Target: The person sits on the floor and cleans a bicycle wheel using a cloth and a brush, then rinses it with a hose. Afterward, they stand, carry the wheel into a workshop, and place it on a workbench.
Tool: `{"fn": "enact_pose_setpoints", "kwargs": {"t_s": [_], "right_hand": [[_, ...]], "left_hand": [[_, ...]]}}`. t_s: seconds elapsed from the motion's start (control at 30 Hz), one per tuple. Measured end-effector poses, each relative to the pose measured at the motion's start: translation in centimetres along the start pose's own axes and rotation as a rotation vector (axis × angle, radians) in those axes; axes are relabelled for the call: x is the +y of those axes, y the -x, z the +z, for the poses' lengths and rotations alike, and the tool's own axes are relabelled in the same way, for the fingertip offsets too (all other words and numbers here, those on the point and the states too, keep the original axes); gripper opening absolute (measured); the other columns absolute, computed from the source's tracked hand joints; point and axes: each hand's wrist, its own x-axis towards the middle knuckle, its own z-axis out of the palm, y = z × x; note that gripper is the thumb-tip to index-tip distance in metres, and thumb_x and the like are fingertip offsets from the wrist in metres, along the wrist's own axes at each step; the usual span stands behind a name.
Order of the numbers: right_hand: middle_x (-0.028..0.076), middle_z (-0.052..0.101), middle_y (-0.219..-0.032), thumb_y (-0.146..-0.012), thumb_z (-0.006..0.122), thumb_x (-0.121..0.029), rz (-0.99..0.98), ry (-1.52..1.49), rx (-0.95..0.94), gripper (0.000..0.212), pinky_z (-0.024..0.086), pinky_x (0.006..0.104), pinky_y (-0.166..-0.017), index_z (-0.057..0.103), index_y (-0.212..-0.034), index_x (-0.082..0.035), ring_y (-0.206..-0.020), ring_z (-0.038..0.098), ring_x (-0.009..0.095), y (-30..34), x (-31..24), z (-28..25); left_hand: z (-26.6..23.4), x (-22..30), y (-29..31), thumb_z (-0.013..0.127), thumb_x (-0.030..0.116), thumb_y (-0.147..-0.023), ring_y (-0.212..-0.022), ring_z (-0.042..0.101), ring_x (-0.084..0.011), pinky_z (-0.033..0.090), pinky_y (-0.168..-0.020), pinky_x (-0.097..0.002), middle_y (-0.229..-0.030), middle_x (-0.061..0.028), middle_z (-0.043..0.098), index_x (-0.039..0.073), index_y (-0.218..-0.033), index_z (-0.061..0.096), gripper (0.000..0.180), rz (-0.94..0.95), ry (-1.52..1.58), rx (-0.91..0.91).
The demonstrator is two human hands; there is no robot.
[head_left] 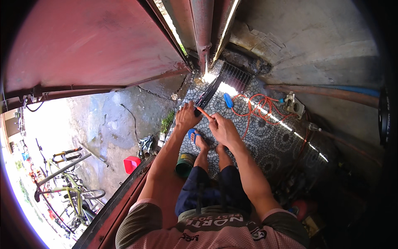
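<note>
Our right hand (224,129) holds a slim orange rod (203,112); our left hand (186,118), we cannot tell; work seems unfinished.

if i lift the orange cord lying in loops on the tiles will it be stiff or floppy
Probably fairly floppy: the orange cord bends into loose, slim curves. It may tangle, since its loops cross each other. The blue piece at one end looks thicker than the cord, so it might dangle or drag.
</note>
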Motion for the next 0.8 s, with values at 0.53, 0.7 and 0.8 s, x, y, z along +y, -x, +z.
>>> {"fn": "enact_pose_setpoints", "kwargs": {"t_s": [0.53,0.7,0.8], "right_hand": [[0.03,0.074,-0.099,-0.105,0.055,-0.028,0.076,0.036,0.142,0.031,0.057,0.0555,-0.083,0.068,-0.112,-0.001,-0.095,0.072,0.05,-6.6,8.0,-7.0],[0.026,0.074,-0.099,-0.104,0.065,-0.043,0.125,0.076,0.264,0.041,0.056,0.0488,-0.086,0.07,-0.115,-0.004,-0.101,0.073,0.044,-8.8,17.6,-15.5],[0.027,0.069,-0.114,-0.102,0.069,-0.045,0.257,0.49,0.299,0.045,0.058,0.0513,-0.091,0.067,-0.134,-0.014,-0.108,0.072,0.045,-9.5,29.2,-23.0]], "left_hand": [[2.5,1.0,3.2,0.076,0.046,-0.086,-0.092,0.076,-0.0473,0.059,-0.084,-0.0574,-0.097,-0.027,0.077,0.014,-0.122,0.063,0.05,-0.152,0.055,0.041],[4.0,1.1,6.3,0.076,0.033,-0.084,-0.106,0.072,-0.0446,0.058,-0.09,-0.0567,-0.108,-0.0198,0.078,0.01,-0.13,0.062,0.054,-0.309,0.022,0.055],[5.8,0.0,7.1,0.073,0.025,-0.086,-0.112,0.07,-0.0438,0.057,-0.094,-0.0572,-0.113,-0.0218,0.076,0.006,-0.135,0.057,0.055,-0.373,0.009,0.116]]}}
